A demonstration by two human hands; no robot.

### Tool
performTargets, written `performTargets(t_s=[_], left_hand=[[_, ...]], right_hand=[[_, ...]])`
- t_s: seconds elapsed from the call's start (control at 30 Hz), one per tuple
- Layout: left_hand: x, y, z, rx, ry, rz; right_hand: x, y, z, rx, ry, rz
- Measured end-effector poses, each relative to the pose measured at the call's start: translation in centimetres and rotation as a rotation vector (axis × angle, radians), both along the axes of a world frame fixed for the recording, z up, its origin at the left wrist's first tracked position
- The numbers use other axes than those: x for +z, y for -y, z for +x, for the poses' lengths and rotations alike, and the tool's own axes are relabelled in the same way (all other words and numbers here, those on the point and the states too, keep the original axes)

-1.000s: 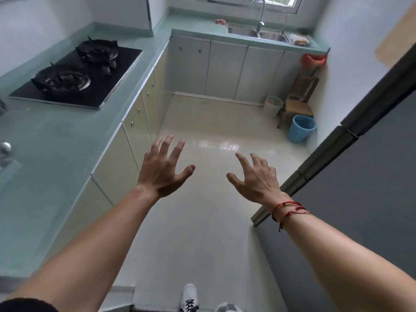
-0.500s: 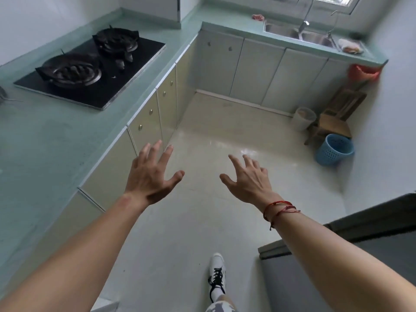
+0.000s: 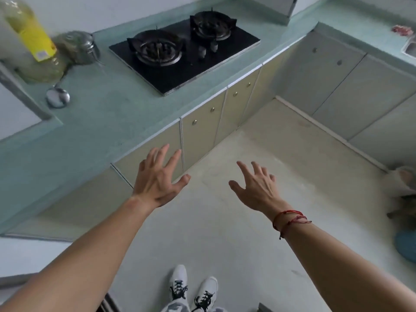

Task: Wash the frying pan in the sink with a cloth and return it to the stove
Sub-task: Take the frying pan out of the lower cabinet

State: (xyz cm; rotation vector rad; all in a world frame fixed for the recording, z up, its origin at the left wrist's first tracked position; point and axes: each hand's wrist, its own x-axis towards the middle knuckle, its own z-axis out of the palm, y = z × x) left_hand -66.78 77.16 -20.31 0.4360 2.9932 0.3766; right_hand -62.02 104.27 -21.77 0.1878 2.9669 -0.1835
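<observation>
Stove (image 3: 184,49) now nearer, pan-free, left hand (image 3: 157,179), right hand (image 3: 256,188), grip wide, empty.

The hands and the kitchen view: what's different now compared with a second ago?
The view swung left: the stove now sits top centre, the sink slid to the right edge, and a yellow-labelled bottle and metal jar came into sight. Nothing was grasped or released. The left hand and right hand stay open and empty over the floor.

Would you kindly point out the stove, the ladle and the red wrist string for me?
stove (image 3: 236,45): head view, bare black glass.
ladle (image 3: 58,97): head view, its bowl.
red wrist string (image 3: 289,218): head view, strands across the right wrist.
</observation>
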Motion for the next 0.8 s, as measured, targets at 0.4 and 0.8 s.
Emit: performTargets(t_s=[0.4, 0.8], left_hand=[[-3.0, 6.5, -5.3, 0.330, 0.041, 0.057], [-6.5, 11.0, -7.7, 0.533, 0.112, 0.091]], right_hand=[[-1.2, 8.1, -12.5, 0.351, -0.011, 0.051], [-3.7, 13.4, -19.5, 0.561, 0.068, 0.075]])
